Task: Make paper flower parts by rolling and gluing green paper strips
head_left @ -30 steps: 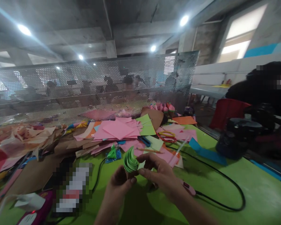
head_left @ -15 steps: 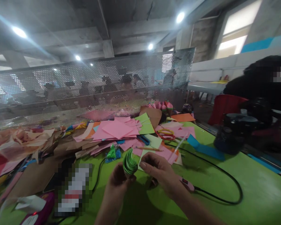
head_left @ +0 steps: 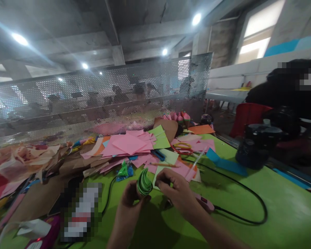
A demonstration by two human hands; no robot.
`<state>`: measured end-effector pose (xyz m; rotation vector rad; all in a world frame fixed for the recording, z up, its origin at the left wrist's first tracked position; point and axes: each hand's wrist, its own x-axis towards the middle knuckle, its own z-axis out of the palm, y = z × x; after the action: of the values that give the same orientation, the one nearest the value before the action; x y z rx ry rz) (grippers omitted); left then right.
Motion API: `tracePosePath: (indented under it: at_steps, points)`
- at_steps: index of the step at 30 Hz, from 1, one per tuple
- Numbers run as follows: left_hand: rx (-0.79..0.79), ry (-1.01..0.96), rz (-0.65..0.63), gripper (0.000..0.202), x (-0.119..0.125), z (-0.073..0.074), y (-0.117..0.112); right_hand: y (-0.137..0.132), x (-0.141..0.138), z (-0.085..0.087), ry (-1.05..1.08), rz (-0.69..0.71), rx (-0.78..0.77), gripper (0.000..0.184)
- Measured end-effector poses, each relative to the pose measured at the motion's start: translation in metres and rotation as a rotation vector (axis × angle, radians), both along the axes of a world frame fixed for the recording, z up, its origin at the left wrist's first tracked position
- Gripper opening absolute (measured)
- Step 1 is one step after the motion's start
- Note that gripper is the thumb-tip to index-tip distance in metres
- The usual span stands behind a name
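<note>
My left hand is closed around a roll of green paper, whose layered, curling edges face up. Just right of the roll, my right hand has thumb and fingers curled together in a pinch, a small gap away from the paper. Whether anything sits between those fingertips is hidden. Beneath the right wrist lies a pink corded tool with a dark switch, partly covered by the hand. A small plastic bag with green and blue pieces rests behind the left hand.
Pink paper sheets are piled at the back, with a pencil in front. Brown paper spreads at left. A black cord loops right, near a dark container. A perforated metal panel stands behind. One person sits far right.
The green roll has turned slightly in my left hand, and its top edge shows differently. My right fingers have curled a little more. The whole view has shifted slightly.
</note>
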<state>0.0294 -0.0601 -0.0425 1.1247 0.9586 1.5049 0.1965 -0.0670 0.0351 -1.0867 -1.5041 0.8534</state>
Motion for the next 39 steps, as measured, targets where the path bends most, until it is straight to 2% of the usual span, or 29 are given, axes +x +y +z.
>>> tracePosePath:
  at_steps: [3,6,10,14,17,20,24,27,30,34,36,39]
  points:
    - [0.008,-0.01,-0.008,0.041,0.0,0.003,-0.001,-0.001,0.001,0.001,0.001,0.0,-0.007,0.009]
    - [0.024,0.036,-0.05,0.035,0.001,0.013,-0.004,-0.001,0.001,0.0,-0.029,0.02,0.008,0.008]
    - [0.042,0.114,-0.027,0.031,0.003,0.021,-0.006,0.001,0.0,-0.004,-0.08,0.024,0.003,0.007]
    - [0.037,0.115,-0.032,0.033,0.003,0.016,-0.005,0.004,0.002,-0.004,-0.078,-0.002,0.002,0.009]
    - [-0.074,-0.033,-0.063,0.04,0.001,0.011,-0.005,0.006,0.005,-0.001,-0.047,-0.019,0.034,0.017]
    - [-0.223,-0.2,-0.163,0.043,-0.002,0.013,-0.01,0.004,0.007,0.003,-0.021,0.017,0.047,0.022]
    - [-0.196,-0.391,-0.404,0.036,-0.002,0.023,-0.013,-0.001,0.007,0.003,-0.032,0.121,0.047,0.023]
    - [-0.213,-0.485,-0.504,0.041,-0.004,0.026,-0.011,-0.004,0.006,0.002,-0.037,0.139,0.041,0.028]
    - [-0.252,-0.401,-0.442,0.034,-0.006,0.024,-0.013,-0.008,0.004,0.004,-0.023,0.167,0.036,0.03]
    - [-0.299,-0.136,-0.161,0.032,-0.003,0.023,-0.021,-0.013,0.006,0.009,0.04,0.254,0.014,0.031]
    - [-0.185,-0.004,-0.088,0.03,-0.001,0.023,-0.021,-0.015,0.01,0.011,0.074,0.296,0.022,0.03]
    - [0.146,0.236,-0.071,0.02,-0.002,0.02,-0.014,-0.016,0.015,0.013,0.089,0.356,0.062,0.029]
